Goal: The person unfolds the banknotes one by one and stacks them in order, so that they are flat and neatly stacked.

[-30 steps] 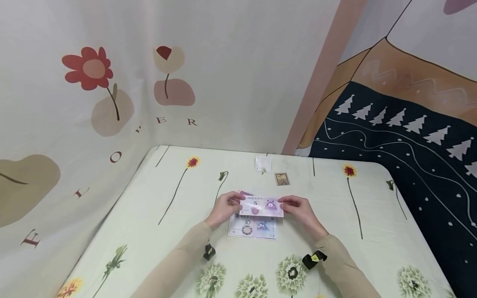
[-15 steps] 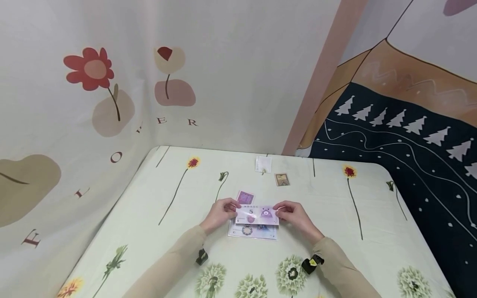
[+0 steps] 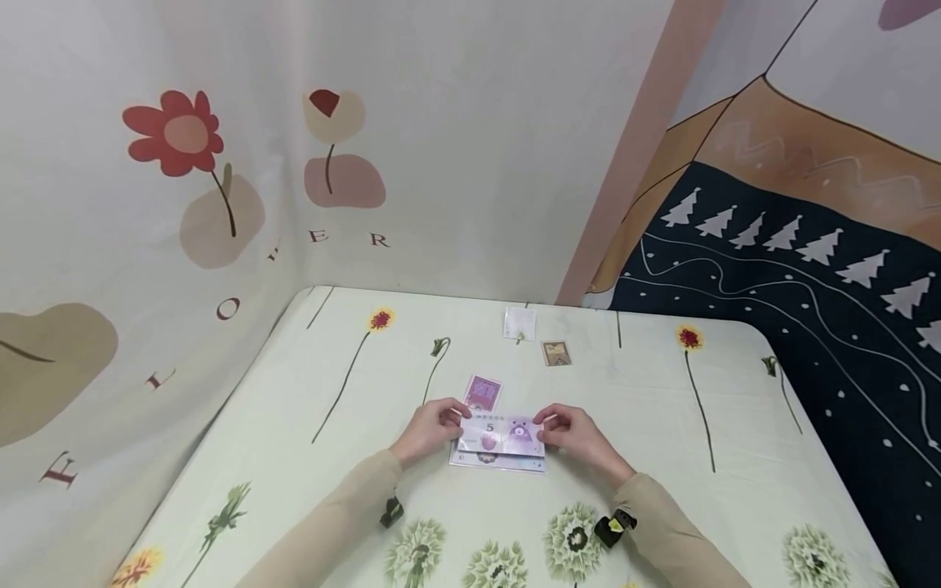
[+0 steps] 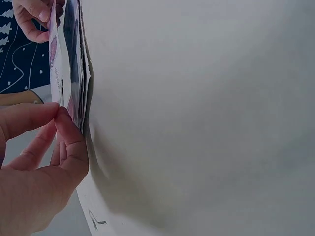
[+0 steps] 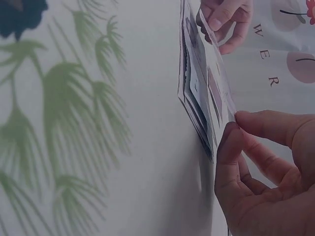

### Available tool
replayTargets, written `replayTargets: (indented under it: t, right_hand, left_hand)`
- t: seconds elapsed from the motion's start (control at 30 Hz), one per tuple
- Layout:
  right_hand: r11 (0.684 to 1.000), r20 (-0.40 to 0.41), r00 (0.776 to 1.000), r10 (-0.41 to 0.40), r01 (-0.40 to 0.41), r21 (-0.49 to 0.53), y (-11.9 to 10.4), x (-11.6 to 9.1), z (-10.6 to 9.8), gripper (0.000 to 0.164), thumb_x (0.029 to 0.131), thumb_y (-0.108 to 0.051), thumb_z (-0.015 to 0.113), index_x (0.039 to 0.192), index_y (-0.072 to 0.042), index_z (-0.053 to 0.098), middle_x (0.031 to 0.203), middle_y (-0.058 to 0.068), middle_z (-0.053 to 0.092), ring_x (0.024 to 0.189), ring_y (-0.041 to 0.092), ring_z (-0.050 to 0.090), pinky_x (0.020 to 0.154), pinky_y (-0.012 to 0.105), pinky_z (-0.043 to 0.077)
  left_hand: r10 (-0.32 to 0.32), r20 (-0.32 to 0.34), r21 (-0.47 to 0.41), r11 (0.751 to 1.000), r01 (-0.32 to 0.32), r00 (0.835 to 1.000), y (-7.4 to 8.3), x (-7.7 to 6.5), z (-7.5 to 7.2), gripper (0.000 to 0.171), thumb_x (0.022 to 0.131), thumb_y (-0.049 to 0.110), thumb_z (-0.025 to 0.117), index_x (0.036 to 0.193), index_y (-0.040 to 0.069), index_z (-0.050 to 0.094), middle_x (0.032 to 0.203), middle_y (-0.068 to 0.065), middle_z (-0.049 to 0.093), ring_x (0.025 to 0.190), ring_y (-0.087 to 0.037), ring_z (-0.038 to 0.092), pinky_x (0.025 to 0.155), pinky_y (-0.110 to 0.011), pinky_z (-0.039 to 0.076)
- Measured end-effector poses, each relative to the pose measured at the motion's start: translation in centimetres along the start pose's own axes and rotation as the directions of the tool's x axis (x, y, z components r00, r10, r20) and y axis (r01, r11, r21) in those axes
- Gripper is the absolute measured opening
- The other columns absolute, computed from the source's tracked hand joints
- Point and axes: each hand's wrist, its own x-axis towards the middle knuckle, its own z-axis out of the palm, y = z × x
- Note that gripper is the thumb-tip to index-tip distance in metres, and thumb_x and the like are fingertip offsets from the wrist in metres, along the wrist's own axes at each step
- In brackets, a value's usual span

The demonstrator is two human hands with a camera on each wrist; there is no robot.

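A purple play banknote [image 3: 502, 434] printed with a 5 and a cartoon figure is stretched between the two hands. My left hand [image 3: 426, 431] pinches its left end between thumb and fingers, and my right hand [image 3: 577, 437] pinches the right end. Just beneath lies a stack of play banknotes [image 3: 470, 465], mostly covered by the held note, with its front edge showing. From the left wrist view, several layered edges of the stack [image 4: 81, 83] appear close by the held note [image 4: 55, 64]. Beyond the hands, a small pink-purple card [image 3: 483, 393] lies flat.
Farther back on the table are a small white card [image 3: 519, 323] and a small brown picture card [image 3: 556, 354]. A flower-printed cloth [image 3: 632, 392] covers the table. Printed curtains [image 3: 470, 163] stand behind it and at the sides.
Both hands have brought the 5 note toward the person and slightly left, so it now covers more of the stack with the 10 note. The pink-purple card has come into fuller view.
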Motion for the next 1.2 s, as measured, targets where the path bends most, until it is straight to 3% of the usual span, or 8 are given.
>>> replayTargets:
  t: [0.43,1.2]
  right_hand:
    - [0.995,0.011,1.0,-0.026,0.027,-0.093,-0.1,-0.5,0.6,0.018,0.081,-0.001,0.071,0.098,0.0,0.066,0.077,0.002,0.061,0.066,0.014,0.056,0.056,0.025,0.05]
    - [0.968,0.048,0.994,-0.097,0.105,-0.227,0.2,-0.3,1.0,0.016,0.084,-0.005,0.07,0.099,-0.005,0.064,0.072,-0.002,0.053,0.061,0.013,0.048,0.055,0.024,0.04]
  left_hand:
    - [0.021,0.025,0.064,0.998,-0.023,0.999,-0.1,-1.1,0.2,0.024,0.076,-0.009,0.068,0.099,0.0,0.067,0.086,-0.004,0.058,0.074,-0.014,0.056,0.067,-0.026,0.05]
    - [0.036,-0.003,0.107,0.994,-0.036,0.999,-0.1,-1.0,0.5,0.026,0.073,-0.01,0.068,0.098,-0.002,0.068,0.084,-0.005,0.057,0.072,-0.013,0.053,0.065,-0.025,0.048]
